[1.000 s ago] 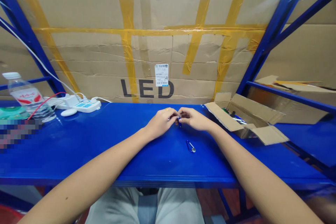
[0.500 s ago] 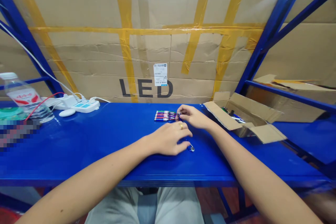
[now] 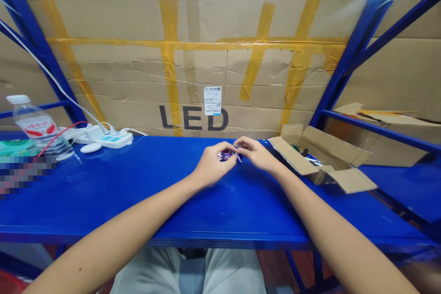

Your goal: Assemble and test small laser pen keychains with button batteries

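Note:
My left hand [image 3: 214, 164] is closed, with a small slim piece with a silvery part [image 3: 239, 160] at its fingertips. Just to the right, my right hand [image 3: 255, 153] is closed in a pinch, its fingertips meeting those of the left. Something small and dark shows at the right fingertips, too little of it to name. On the blue table, a bundle of slim, shiny coloured tubes with silvery ends [image 3: 225, 155] lies behind my left fingers. The left hand hides most of that bundle.
An open cardboard box [image 3: 319, 175] holding slim coloured items stands on the right. At the left are a water bottle [image 3: 41, 128], a white power strip [image 3: 115, 139] and a white oval object [image 3: 91, 148]. A large cardboard sheet [image 3: 138, 78] rises behind the blue table [image 3: 138, 179].
My left hand has moved up and away from the table's front, to the right fingertips. The small piece with the round silvery end no longer lies on the table near the front.

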Motion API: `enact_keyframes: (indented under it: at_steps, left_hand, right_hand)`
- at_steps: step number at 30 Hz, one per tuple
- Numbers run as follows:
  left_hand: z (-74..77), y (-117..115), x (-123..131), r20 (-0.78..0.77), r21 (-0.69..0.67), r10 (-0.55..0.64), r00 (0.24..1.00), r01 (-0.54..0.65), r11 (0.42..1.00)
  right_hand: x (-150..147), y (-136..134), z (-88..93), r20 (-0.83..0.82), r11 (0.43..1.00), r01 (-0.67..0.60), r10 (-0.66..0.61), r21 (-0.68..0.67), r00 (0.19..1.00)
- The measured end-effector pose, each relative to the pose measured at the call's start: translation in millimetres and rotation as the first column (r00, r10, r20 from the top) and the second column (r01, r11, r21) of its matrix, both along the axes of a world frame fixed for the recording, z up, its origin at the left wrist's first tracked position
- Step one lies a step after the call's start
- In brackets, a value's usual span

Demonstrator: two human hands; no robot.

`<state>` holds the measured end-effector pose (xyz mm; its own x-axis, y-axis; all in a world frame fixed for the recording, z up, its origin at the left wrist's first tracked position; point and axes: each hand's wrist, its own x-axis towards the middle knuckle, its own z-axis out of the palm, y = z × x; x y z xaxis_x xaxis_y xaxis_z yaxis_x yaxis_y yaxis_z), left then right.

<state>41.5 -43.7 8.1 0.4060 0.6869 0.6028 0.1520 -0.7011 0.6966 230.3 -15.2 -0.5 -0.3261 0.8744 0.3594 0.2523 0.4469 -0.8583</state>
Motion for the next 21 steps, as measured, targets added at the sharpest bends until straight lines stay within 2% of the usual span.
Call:
enact_keyframes:
  at_steps: [3, 6, 8, 10, 12, 16, 21]
  left_hand:
    - [3.5, 16, -4, 0.235, -0.227, 0.056, 0.97, -0.001, 0.974]
    - [1.4, 30, -7, 0.35, -0.326, 0.114, 0.93, 0.006, 0.945]
    - [-1.4, 37, -9, 0.364, -0.367, 0.132, 0.922, 0.011, 0.93]
    - [-4.2, 42, -11, 0.295, -0.393, 0.118, 0.948, 0.008, 0.92]
    - [-6.3, 43, -13, 0.169, -0.35, 0.081, 0.982, -0.017, 0.936]
    - [-8.0, 41, -14, -0.027, -0.089, 0.076, 0.997, -0.078, 0.993]
    - [-7.9, 36, -14, -0.084, -0.069, 0.057, 0.995, -0.063, 0.996]
  right_hand:
    - [-4, -1, -1.5, -0.033, 0.998, -0.048, 0.047, -0.046, 0.998]
    - [-8, -2, -2.4, -0.015, 0.999, -0.04, 0.04, -0.036, 0.999]
    - [-10, -4, -2.8, 0.003, 1.0, -0.005, 0.005, -0.019, 1.0]
    - [-11, -5, -3.3, 0.007, 0.999, 0.038, -0.038, -0.007, 0.999]
    - [-12, -6, -4.3, 0.0, 0.998, 0.06, -0.06, 0.013, 0.998]
    - [-15, -7, -6.5, 0.002, 0.994, 0.058, -0.059, 0.094, 0.998]
    - [-14, -10, -5.3, 0.11, 0.975, 0.055, -0.08, 0.214, 0.991]
